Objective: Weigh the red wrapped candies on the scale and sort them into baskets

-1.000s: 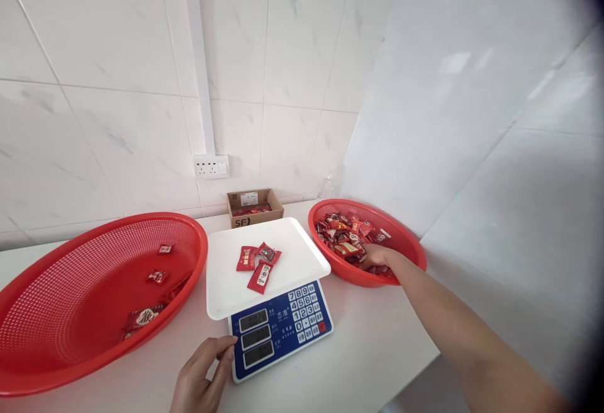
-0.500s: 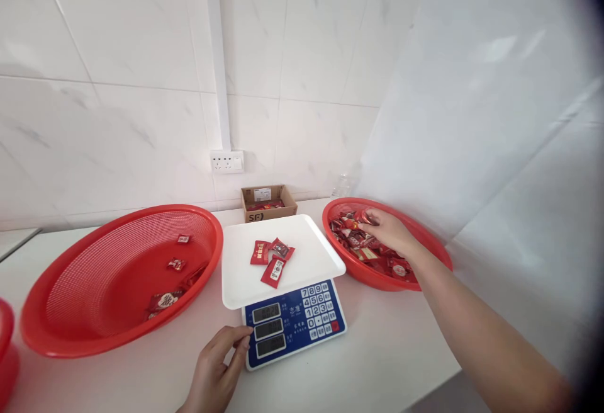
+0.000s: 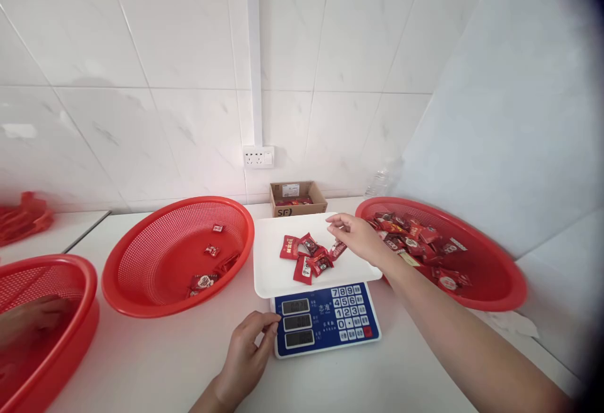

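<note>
A digital scale (image 3: 325,320) with a blue keypad panel stands on the white table, its white tray (image 3: 271,274) bearing several red candy packets (image 3: 302,269). My right hand (image 3: 356,235) is over the tray's right side, fingers apart, just above a packet (image 3: 338,249) at the group's right edge. At the scale's left edge, beside the displays, my left hand (image 3: 250,350) rests with thumb and index fingertips together; nothing shows between them. The right red basket (image 3: 500,274) holds many wrapped candies (image 3: 419,243). A few packets (image 3: 205,281) lie in the left red basket (image 3: 160,268).
A small cardboard box (image 3: 298,199) with red packets sits behind the scale. Another red basket (image 3: 70,337) is at the lower left, with another person's hand (image 3: 33,322) inside. Red material (image 3: 26,218) lies at the far left; a clear plastic item (image 3: 380,181) stands near the wall.
My right hand has moved left from the right basket to over the tray, where more packets now lie. The view has turned left, showing another person's hand. My left hand stays by the scale.
</note>
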Motion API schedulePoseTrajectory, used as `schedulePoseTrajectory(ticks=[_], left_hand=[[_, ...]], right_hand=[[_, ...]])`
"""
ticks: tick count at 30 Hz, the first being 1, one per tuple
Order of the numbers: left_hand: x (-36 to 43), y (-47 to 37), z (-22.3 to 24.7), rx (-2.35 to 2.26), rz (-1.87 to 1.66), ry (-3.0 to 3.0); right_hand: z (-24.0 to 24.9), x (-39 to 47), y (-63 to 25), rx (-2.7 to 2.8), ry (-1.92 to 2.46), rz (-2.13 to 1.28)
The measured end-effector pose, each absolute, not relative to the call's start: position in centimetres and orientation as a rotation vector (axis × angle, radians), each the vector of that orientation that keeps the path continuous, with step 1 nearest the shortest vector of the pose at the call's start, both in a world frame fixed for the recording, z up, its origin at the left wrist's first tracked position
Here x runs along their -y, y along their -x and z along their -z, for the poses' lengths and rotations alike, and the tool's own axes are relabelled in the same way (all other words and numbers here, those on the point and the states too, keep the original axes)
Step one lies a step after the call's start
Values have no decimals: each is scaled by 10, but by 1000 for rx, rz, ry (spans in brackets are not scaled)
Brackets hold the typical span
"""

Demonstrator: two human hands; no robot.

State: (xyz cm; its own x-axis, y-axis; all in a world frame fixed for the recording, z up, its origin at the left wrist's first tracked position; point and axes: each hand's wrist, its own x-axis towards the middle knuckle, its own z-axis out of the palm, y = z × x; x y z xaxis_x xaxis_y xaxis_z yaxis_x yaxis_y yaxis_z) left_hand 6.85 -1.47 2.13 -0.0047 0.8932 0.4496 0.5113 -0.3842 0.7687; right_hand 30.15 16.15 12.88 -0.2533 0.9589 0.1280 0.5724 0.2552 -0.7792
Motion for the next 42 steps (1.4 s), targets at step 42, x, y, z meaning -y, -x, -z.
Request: schedulePoseTrajectory(ticks=[42], left_hand=[[10, -65, -16, -1382, -1383, -1960]], right_hand=[[-96, -195, -461, 1854, 2266, -121]])
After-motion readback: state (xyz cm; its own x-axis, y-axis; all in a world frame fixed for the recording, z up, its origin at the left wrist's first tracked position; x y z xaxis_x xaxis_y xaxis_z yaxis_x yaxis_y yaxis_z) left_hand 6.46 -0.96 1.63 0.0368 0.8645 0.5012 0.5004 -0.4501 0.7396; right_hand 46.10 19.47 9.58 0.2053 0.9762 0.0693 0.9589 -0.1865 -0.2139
